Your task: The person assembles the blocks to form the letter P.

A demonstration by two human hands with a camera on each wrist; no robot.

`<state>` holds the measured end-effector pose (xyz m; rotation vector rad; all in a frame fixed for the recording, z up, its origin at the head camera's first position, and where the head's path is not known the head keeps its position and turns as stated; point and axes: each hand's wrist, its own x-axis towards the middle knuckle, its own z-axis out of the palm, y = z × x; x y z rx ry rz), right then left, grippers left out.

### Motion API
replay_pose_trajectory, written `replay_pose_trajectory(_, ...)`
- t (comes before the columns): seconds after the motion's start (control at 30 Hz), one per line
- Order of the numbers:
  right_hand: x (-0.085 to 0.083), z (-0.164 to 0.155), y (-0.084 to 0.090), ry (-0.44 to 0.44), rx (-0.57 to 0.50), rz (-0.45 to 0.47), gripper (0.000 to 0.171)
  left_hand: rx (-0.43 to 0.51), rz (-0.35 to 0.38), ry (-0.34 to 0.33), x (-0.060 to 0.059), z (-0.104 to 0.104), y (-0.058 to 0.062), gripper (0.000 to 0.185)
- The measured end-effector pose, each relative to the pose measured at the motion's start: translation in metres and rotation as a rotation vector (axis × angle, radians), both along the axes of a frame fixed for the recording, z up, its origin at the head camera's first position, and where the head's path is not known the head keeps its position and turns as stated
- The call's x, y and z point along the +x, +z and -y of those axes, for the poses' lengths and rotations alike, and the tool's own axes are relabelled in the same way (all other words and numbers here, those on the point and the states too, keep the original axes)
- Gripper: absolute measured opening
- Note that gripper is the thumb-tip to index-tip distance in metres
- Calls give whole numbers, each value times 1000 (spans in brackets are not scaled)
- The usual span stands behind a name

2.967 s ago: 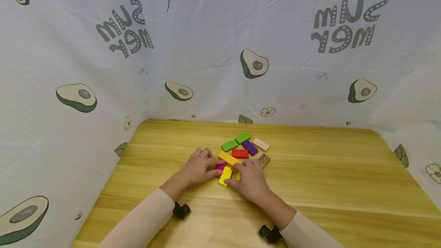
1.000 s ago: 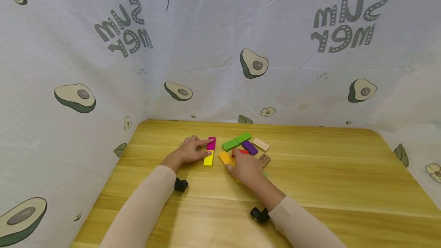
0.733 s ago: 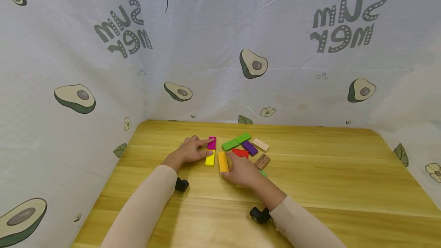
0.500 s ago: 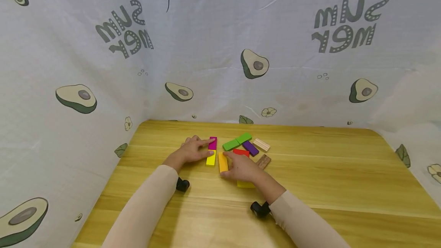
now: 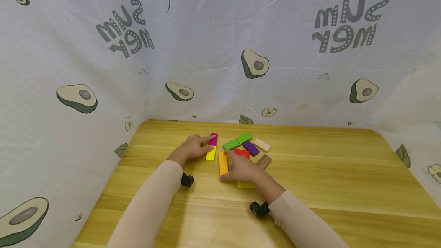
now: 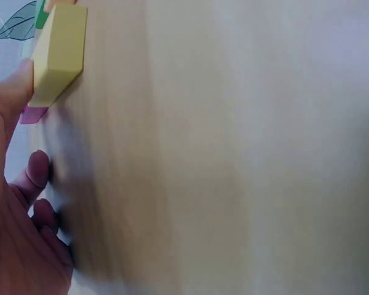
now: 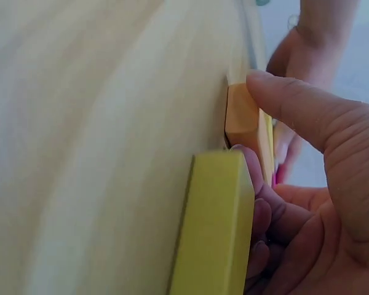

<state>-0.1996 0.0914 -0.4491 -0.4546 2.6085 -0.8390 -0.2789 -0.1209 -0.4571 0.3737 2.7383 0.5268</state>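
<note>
In the head view, my left hand lays its index finger on a magenta block and its thumb on a yellow block. These two blocks lie end to end. The left wrist view shows the thumb against that yellow block, the other fingers loosely bent. My right hand pinches an orange block by its ends between thumb and index finger, just right of the pair. Close to the right fingers lies another yellow block, mostly hidden by the hand in the head view.
Behind the right hand lie a red block, two green blocks end to end, a purple block, a pale striped block and a brown block. A patterned cloth hangs behind the wooden table.
The left hand has brought the magenta and yellow blocks leftward from the pile, then slightly farther away. The right hand has turned the orange block from slanted to nearly upright in the head view.
</note>
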Motion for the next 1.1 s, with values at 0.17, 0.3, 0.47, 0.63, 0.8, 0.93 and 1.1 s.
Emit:
replay_pose_trajectory(0.17,14,9,-2,28,19,-45,99,7,33,40,-2,-5,5,52)
replay_pose_trajectory(0.3,23,23,-4,58,44,-113,101,8,43,50,-4,-7,5,52)
replay_pose_trajectory(0.47,26,37,-7,40,54,-193,101,9,38,51,-5,-8,5,53)
replay_pose_trajectory(0.63,22,43,-10,-13,80,-218,102,12,37,56,-6,-8,4,53)
replay_pose_trajectory(0.8,21,44,-11,-61,69,-181,107,17,44,58,-7,-7,1,53)
replay_pose_trajectory(0.93,20,43,-13,-76,73,-172,108,22,51,64,-8,-7,-1,53)
replay_pose_trajectory(1.1,19,43,-13,-59,78,-173,108,13,46,50,-10,-6,-1,53)
